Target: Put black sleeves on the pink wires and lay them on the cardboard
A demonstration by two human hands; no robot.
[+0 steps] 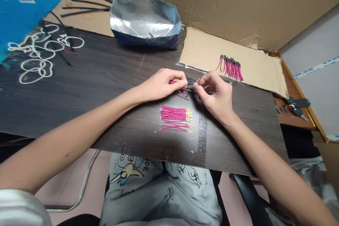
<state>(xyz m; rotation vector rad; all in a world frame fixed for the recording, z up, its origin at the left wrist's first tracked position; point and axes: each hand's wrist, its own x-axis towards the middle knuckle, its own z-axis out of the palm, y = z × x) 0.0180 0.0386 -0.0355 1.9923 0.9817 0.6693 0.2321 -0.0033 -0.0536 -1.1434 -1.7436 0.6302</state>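
My left hand is closed in a pinch on a short pink wire, held just above the dark wooden board. My right hand meets it from the right, its fingertips pinching a small black tube piece at the wire's end. Below the hands lies a loose pile of pink wires with gold tips. Farther right, on a cardboard sheet, lies a row of pink wires with black sleeves.
A silver foil bag stands open at the back. Long black tubing strips lie behind it on the left, near white wire loops and a blue box. Keys rest at the right edge. Cardboard walls enclose the back.
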